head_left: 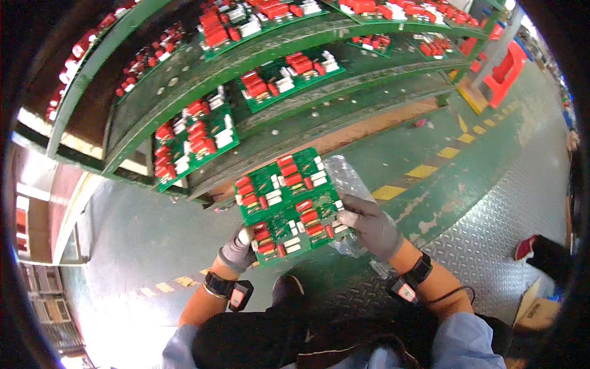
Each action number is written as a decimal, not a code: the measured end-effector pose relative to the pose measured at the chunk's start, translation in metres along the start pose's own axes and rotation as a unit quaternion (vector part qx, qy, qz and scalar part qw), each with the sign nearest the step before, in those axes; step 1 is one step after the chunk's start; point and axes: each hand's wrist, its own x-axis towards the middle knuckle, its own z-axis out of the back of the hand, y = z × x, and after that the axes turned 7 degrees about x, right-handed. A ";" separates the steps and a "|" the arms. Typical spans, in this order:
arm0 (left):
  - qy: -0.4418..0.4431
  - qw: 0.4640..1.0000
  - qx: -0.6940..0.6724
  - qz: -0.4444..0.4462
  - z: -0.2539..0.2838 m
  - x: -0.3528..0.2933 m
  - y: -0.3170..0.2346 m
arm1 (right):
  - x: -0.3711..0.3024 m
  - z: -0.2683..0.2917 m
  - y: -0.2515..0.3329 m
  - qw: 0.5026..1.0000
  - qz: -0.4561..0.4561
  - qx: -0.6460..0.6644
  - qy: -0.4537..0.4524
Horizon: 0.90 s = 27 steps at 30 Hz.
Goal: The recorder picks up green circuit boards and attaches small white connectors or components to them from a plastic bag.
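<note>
A green circuit board, laid out in four alike groups of red and white parts, is held up in front of me, its component side facing up. My left hand, in a grey glove, grips the board's lower left corner with the thumb on top. On the opposite edge, my right hand pinches the board, also gloved, with thumb and fingertips over the rim. Clear plastic shows behind the board and beside my right hand; whether that hand also holds it, I cannot tell.
Ahead stands a green shelf rack with several similar boards, one sticking out at the lower left. A red stool is at the far right. Treaded metal flooring, another person's shoe and a cardboard box lie to the right.
</note>
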 end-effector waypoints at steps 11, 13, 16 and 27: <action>-0.074 0.995 0.058 0.028 -0.022 -0.002 -0.014 | 0.021 -0.007 -0.037 0.976 0.125 0.141 -0.109; -0.045 0.999 -0.017 -0.008 -0.002 -0.019 -0.015 | 0.029 -0.025 -0.033 0.980 0.140 0.140 -0.036; -0.120 0.988 0.095 -0.013 -0.002 -0.038 -0.025 | 0.027 -0.039 -0.028 0.987 0.142 0.050 -0.047; -0.028 0.932 0.342 0.119 -0.016 -0.028 -0.061 | -0.017 -0.017 -0.075 0.965 0.109 -0.227 0.071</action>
